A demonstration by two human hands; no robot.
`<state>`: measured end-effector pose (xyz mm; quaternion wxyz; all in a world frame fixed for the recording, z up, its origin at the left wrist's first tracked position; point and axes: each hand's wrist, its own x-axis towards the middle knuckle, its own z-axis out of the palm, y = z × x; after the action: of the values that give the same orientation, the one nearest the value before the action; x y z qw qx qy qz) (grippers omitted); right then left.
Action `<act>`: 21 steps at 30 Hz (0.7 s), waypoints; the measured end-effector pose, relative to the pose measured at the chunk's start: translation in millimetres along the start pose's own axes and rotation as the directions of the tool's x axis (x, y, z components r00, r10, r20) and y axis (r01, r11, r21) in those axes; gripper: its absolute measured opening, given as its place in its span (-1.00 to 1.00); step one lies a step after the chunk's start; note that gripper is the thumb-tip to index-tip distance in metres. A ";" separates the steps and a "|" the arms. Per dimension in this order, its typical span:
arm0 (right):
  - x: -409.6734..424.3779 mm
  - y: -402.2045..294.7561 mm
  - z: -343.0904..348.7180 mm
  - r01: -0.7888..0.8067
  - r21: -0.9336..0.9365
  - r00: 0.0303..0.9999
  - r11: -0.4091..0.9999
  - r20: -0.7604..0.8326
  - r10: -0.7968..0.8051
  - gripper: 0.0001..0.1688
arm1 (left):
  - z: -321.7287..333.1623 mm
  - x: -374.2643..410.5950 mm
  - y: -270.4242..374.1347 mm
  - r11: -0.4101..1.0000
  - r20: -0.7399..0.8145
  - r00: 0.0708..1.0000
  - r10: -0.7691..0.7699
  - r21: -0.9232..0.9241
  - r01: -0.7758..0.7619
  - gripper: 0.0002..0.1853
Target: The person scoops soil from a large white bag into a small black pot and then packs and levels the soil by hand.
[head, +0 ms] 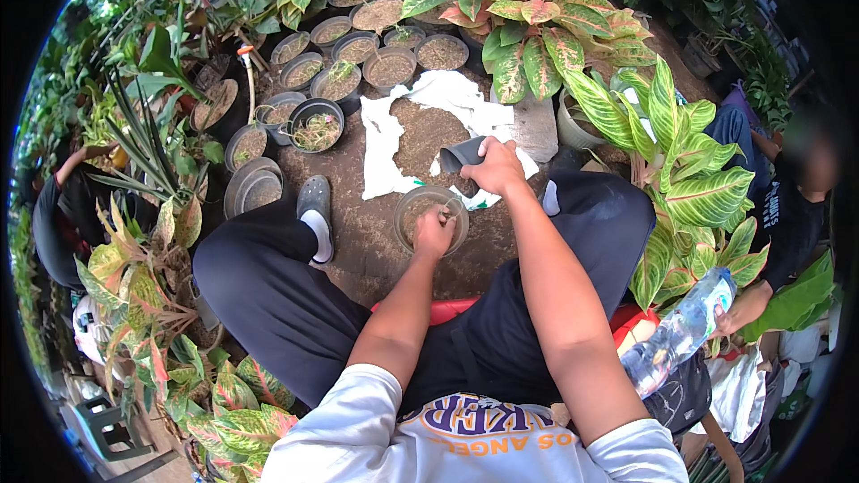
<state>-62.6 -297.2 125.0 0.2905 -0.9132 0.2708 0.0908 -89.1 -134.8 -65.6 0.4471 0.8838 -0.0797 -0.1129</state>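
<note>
My left hand (433, 229) is inside a round plastic pot (405, 209) on the ground between my legs, its fingers closed on a thin plant stem. My right hand (498, 164) grips a small black plastic pot (462, 153), tilted on its side with its mouth to the left, above the edge of an opened white sack (380, 147). Brown potting mix (433, 131) lies heaped on the sack. What the black pot holds is hidden.
Several soil-filled pots (390, 68) stand beyond the sack, one black pot (317, 125) with cuttings. Leafy aglaonema plants (704, 181) crowd both sides. At right a person's hand (741, 312) holds a large clear plastic bottle (678, 335); another person (57, 228) is at far left.
</note>
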 end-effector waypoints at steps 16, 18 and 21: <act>-47.6 -0.1 39.9 0.150 -0.053 0.988 0.987 -0.028 -0.151 -0.28 | -21.5 -3.3 6.0 0.959 -0.378 0.892 -0.248 0.036 0.282 -0.82; -48.5 -3.3 47.0 0.161 -0.088 0.987 0.983 0.030 -0.159 -0.27 | -21.7 -1.9 6.5 0.947 -0.376 0.875 -0.306 -0.023 0.321 -0.82; -51.7 -15.9 44.8 0.261 -0.178 0.965 0.949 0.046 -0.256 -0.28 | -25.5 3.5 2.7 0.927 -0.377 0.849 -0.370 -0.081 0.367 -0.81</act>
<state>-97.6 -237.5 112.8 0.2181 -0.9625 0.1362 0.0867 -78.9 -117.5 -49.3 0.4263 0.8861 0.1808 -0.0208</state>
